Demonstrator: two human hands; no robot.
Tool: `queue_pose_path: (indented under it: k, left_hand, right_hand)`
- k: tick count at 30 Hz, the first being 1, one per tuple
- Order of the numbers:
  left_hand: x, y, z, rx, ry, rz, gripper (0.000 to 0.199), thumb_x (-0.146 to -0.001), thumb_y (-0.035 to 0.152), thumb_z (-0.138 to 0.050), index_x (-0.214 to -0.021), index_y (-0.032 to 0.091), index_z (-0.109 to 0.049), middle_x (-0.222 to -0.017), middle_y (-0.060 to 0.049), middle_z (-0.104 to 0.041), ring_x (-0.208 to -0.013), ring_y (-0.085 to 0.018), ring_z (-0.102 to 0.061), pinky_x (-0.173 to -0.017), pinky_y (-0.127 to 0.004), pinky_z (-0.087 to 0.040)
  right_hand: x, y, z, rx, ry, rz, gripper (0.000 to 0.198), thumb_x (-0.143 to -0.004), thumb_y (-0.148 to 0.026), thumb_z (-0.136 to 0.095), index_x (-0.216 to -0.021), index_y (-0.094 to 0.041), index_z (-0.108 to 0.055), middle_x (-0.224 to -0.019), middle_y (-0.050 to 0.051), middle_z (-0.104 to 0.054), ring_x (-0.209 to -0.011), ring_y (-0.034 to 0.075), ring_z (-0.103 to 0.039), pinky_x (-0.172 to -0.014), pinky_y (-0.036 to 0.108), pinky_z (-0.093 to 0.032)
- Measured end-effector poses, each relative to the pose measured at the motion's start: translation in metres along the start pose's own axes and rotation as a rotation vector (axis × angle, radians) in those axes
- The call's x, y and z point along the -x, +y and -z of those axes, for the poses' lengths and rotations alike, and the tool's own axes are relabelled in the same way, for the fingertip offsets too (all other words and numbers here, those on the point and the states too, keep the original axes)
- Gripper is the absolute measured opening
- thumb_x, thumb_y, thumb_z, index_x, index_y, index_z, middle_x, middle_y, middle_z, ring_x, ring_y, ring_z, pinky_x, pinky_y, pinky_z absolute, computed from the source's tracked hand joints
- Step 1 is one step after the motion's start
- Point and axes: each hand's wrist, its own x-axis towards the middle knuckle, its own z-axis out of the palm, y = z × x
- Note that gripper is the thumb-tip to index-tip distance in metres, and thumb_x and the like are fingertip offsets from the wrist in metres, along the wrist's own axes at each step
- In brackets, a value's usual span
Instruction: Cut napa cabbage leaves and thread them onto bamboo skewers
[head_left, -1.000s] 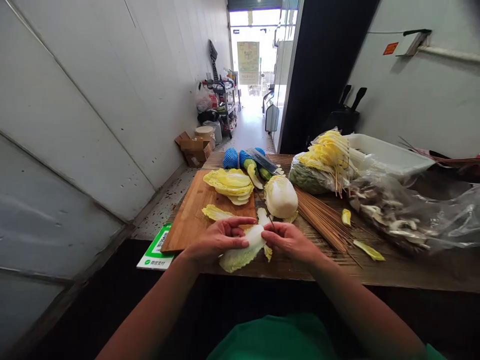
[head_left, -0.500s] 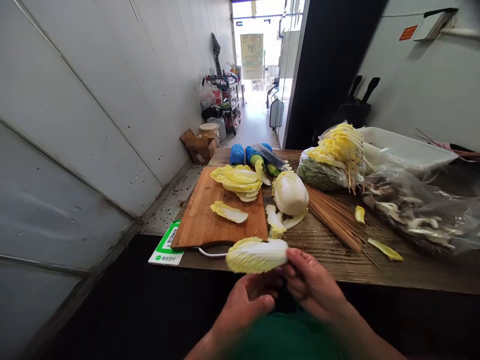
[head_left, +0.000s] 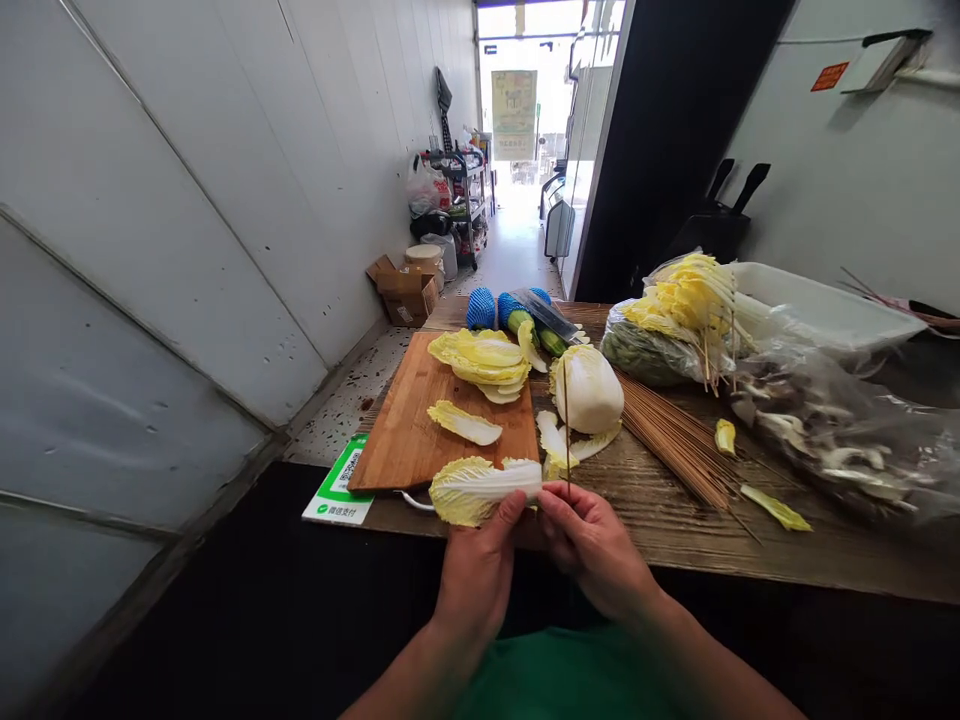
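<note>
A yellow-white napa cabbage leaf lies sideways in front of me, over the near edge of the cutting board. My left hand is closed on it, with the thumb across the white stem. My right hand is closed on a thin brown skewer that stands upright, close to the leaf's stem end. Whether the skewer's lower end touches the leaf is hidden by the fingers. Just beyond lie a single cabbage leaf and a pile of leaves on the wooden cutting board.
A cabbage head sits right of the board, beside a bundle of skewers. Farther right are skewered cabbage leaves, a bag of mushrooms and a white tray. A knife rests across cucumbers at the back.
My left hand has come up to grip the leaf, which has shifted slightly left. My right hand has let go of the stem end and now holds an upright skewer.
</note>
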Motion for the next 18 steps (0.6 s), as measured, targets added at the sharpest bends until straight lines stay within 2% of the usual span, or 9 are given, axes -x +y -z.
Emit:
queue_pose_path:
  k: [3,5,8,10,14,18]
  left_hand:
    - [-0.004,0.000,0.001,0.011,0.031,0.035,0.043,-0.066,0.018,-0.072,-0.108,0.015,-0.060,-0.093,-0.006,-0.069,-0.099,-0.022,-0.060,-0.097,-0.038,-0.038]
    - [-0.005,0.000,0.001,0.005,0.031,0.052,0.041,-0.066,0.018,-0.072,-0.105,0.015,-0.060,-0.091,-0.006,-0.069,-0.096,-0.022,-0.061,-0.096,-0.038,-0.038]
    - [-0.003,0.001,0.001,-0.006,-0.023,0.116,0.035,-0.068,0.019,-0.071,-0.101,0.014,-0.062,-0.090,-0.007,-0.068,-0.097,-0.023,-0.061,-0.093,-0.037,-0.041]
    - [0.000,0.003,0.002,-0.019,-0.051,0.168,0.033,-0.069,0.019,-0.070,-0.100,0.014,-0.062,-0.093,-0.008,-0.068,-0.098,-0.024,-0.060,-0.088,-0.036,-0.044]
    - [0.006,0.008,0.010,-0.052,-0.086,0.244,0.034,-0.073,0.019,-0.067,-0.106,0.015,-0.059,-0.101,-0.010,-0.065,-0.098,-0.023,-0.059,-0.085,-0.035,-0.045]
    - [0.010,0.009,0.016,-0.093,-0.086,0.269,0.038,-0.074,0.018,-0.066,-0.110,0.016,-0.057,-0.103,-0.010,-0.064,-0.093,-0.020,-0.059,-0.081,-0.033,-0.046]
  right_hand:
    - [0.002,-0.002,0.001,0.041,-0.036,0.013,0.029,-0.077,-0.040,-0.065,-0.091,-0.017,-0.056,-0.059,-0.007,-0.048,-0.034,-0.001,-0.027,-0.034,0.015,-0.013]
    - [0.003,-0.003,0.003,0.069,-0.033,0.026,0.029,-0.077,-0.041,-0.065,-0.090,-0.016,-0.056,-0.058,-0.007,-0.048,-0.035,-0.001,-0.028,-0.034,0.016,-0.014]
    - [0.003,-0.004,0.009,0.091,-0.033,0.026,0.028,-0.078,-0.042,-0.063,-0.082,-0.015,-0.056,-0.055,-0.007,-0.045,-0.036,0.000,-0.028,-0.035,0.016,-0.013]
    - [0.005,-0.006,0.013,0.135,-0.059,0.003,0.028,-0.079,-0.042,-0.062,-0.084,-0.015,-0.056,-0.055,-0.007,-0.046,-0.037,0.000,-0.028,-0.035,0.016,-0.013]
    - [0.012,-0.011,0.022,0.329,-0.177,-0.055,0.031,-0.080,-0.043,-0.060,-0.090,-0.014,-0.057,-0.057,-0.006,-0.047,-0.039,0.001,-0.027,-0.037,0.017,-0.015]
    - [0.015,-0.017,0.024,0.509,-0.229,-0.017,0.033,-0.081,-0.045,-0.057,-0.075,-0.013,-0.057,-0.060,-0.004,-0.047,-0.044,0.003,-0.029,-0.040,0.018,-0.017]
